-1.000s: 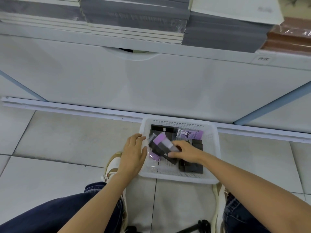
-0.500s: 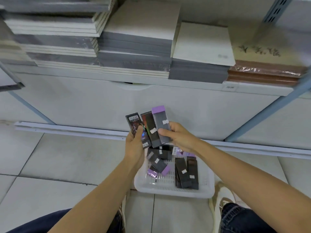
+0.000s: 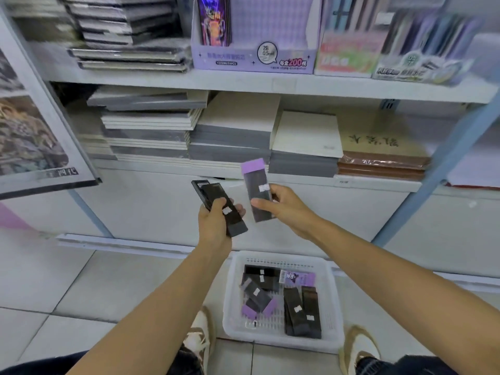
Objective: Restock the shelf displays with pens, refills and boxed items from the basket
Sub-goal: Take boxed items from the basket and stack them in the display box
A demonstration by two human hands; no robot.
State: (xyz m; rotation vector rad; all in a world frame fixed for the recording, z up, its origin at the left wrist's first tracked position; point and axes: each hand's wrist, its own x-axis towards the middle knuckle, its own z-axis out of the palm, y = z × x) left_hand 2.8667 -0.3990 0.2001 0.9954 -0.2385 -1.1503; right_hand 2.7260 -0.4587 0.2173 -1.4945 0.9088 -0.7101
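Head view: both hands up before shelf [image 3: 270, 85], each holding stock.
Left hand [image 3: 213, 223] grips two dark boxes [image 3: 216, 193]; right hand [image 3: 284, 207] pinches purple-topped box [image 3: 255, 190], upright, just beside them. Basket [image 3: 281, 259] on floor below, more boxes [image 3: 301, 312] inside.

a poster [image 3: 29, 131] with dark printed artwork is seen at nine o'clock, tilted in the frame. wrapped dark notebooks [image 3: 127, 36] are stacked at eleven o'clock. grey-edged pads [image 3: 232, 136] are piled toward twelve o'clock, with a cream-covered stack [image 3: 307, 133] set just beside them at one o'clock. brown-wrapped books [image 3: 381, 166] are laid at two o'clock, near a blue slanted upright [image 3: 433, 180]. pale floor tiles [image 3: 108, 288] are spread at seven o'clock.
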